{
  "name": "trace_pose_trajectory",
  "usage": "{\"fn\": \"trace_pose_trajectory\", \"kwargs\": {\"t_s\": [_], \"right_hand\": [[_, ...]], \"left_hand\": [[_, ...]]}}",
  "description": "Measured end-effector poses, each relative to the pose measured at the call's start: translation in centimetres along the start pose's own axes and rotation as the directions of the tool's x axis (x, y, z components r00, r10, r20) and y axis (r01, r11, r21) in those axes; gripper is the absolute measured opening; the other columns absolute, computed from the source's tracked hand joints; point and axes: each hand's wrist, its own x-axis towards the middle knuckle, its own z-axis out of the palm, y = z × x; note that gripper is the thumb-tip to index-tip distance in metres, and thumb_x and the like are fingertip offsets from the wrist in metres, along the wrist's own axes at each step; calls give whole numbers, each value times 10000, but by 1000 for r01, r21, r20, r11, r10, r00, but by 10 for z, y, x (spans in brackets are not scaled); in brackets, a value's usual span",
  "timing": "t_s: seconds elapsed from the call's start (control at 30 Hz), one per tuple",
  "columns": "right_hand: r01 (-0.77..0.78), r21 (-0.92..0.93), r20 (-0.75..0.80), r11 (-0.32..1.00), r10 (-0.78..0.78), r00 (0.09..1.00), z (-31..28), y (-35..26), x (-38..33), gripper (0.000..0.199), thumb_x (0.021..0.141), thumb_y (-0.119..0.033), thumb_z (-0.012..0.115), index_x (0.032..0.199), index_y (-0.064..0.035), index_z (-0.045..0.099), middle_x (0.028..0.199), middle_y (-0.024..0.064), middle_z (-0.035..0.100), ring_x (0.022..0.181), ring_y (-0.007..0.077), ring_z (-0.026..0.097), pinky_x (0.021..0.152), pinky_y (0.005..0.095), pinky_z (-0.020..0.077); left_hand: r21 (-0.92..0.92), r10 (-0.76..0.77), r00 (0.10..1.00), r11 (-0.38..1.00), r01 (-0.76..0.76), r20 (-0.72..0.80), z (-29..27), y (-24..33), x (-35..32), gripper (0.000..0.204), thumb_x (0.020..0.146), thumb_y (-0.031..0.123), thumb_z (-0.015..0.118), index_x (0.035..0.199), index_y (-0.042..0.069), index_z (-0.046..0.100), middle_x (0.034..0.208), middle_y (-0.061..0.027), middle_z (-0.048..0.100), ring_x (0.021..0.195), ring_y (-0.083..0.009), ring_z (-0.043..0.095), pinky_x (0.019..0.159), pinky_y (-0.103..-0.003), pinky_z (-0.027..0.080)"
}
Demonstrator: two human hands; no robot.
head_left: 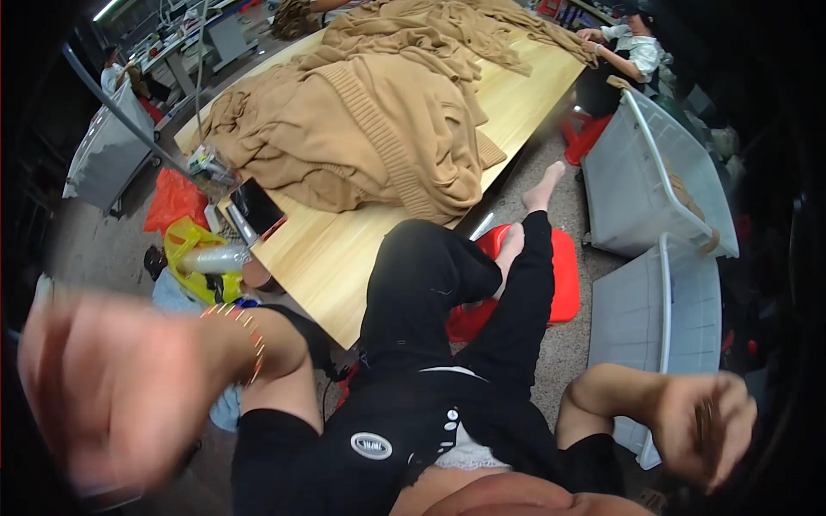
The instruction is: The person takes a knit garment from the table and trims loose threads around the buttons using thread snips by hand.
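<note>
My left hand (107,387) is raised at the left, close to the camera, and motion smears its fingers. A red and gold bracelet (241,331) circles its wrist. Out at the right, my right hand (705,426) is raised with its fingers curled in. A narrow dark, brassy shape shows among those fingers, too unclear to name. Both hands are well apart from the large heap of tan knitted garments (344,138), which has a wide ribbed band across it and lies on the pale wooden table (314,267) in front of me.
A dark-screened device (256,206) lies at the table's left corner. Below it are a yellow bag (185,249) and a red bag (175,202). My feet rest near a red stool (564,275). White bins (624,163) stand at right. A co-worker (637,52) handles fabric at the far end.
</note>
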Motion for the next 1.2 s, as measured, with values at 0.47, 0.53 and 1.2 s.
{"fn": "trace_pose_trajectory", "kwargs": {"t_s": [0.47, 0.53, 1.2], "right_hand": [[-813, -461, -454, -357, 881, -130, -189, 20, -223, 335, 993, -306, 503, 952, -13, 661, 701, -24, 524, 576, 27, 430, 512, 195, 333], [-752, -574, -439, -324, 897, -52, -215, 3, -262, 340, 994, -307, 505, 949, -14, 671, 686, -41, 501, 596, 36, 417, 551, 206, 331], [-457, -836, -397, -305, 910, 118, -212, -8, -296, 114, 885, -85, 613, 931, -17, 691, 811, 116, 663, 683, 184, 637, 629, 287, 481]], "left_hand": [[394, -979, 130, 182, 901, 155, 73, -231, -231, 340, 870, 118, 671, 1178, 5, 582, 997, -28, 607, 888, -73, 554, 789, -220, 450], [510, -963, 184, 260, 820, 196, 77, -269, -243, 304, 871, 125, 669, 1147, 12, 609, 886, 4, 615, 791, -44, 541, 696, -196, 436], [964, -979, 58, 200, 173, 193, 167, -502, -344, 375, 817, 157, 590, 1171, 34, 608, 1207, -195, 605, 1101, -373, 591, 920, -440, 478]]}}
